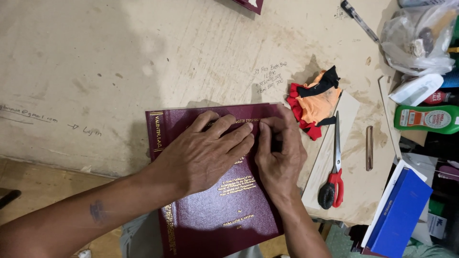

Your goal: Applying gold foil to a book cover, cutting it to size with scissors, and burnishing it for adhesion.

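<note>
A maroon hardbound book (215, 215) with gold lettering lies flat on a worn beige table (105, 71), its near end overhanging the table's edge. My left hand (205, 153) rests palm down on the cover, fingers spread toward the right. My right hand (279, 153) presses on the cover's upper right part, fingers curled near the book's right edge, thumb beside my left fingertips. Neither hand holds anything.
Red-handled scissors (334, 177) lie on a pale board strip (330, 148) right of the book. A crumpled orange, red and black cloth (315, 100), a green bottle (425, 118), a plastic bag (420, 38), a pen (358, 19) and a blue book (399, 215) sit at the right.
</note>
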